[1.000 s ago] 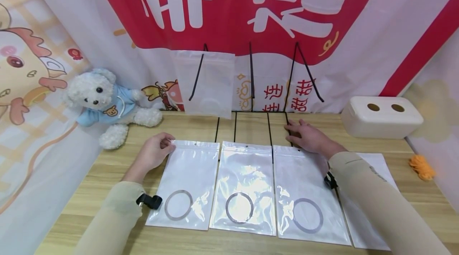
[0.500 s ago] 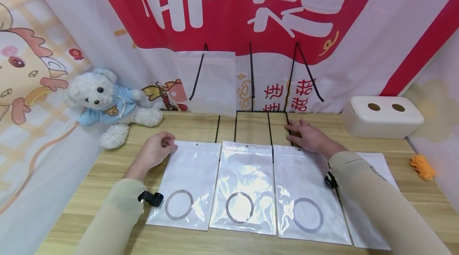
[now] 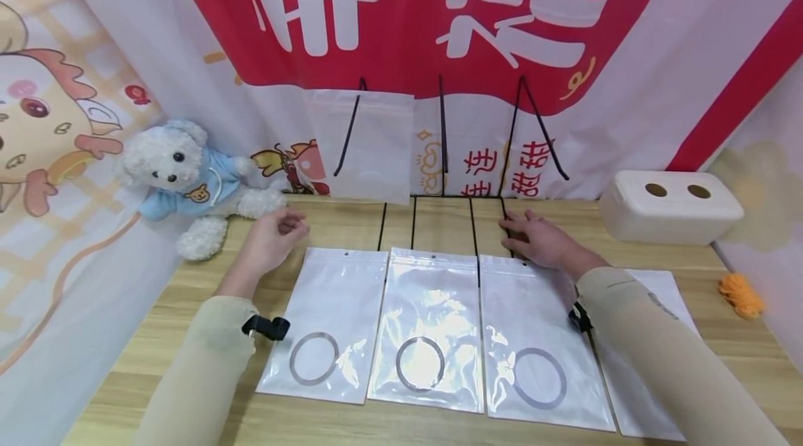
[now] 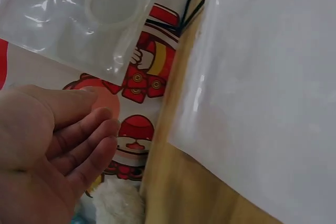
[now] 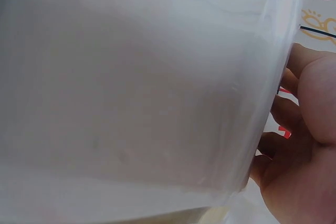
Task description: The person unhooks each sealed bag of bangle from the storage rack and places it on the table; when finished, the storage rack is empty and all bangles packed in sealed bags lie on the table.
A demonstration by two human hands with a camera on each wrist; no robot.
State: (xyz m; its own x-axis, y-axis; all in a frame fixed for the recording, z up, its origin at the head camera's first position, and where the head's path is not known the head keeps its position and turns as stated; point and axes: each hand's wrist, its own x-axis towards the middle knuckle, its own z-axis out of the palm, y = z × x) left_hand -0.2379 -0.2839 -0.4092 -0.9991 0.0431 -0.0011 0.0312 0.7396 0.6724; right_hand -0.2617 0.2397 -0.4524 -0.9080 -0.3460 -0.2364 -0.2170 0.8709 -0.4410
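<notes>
Three white zip-seal bags lie side by side on the wooden table in the head view: a left bag, a middle bag and a right bag, each marked with a ring near its lower end. My left hand is just beyond the left bag's upper left corner, and the left wrist view shows its loosely bent fingers with nothing in them. Palm down, my right hand rests at the top edge of the right bag, fingers spread on the table. A fourth white bag is partly hidden under my right forearm.
Another bag hangs from a black hook on the back cloth, beside two more black hooks. A plush bear sits at the left. A white box with two holes and orange yarn are at the right.
My left hand has let go of the left bag's upper corner and moved away toward the back. The right hand stays where it was. The hanging bag has swung slightly.
</notes>
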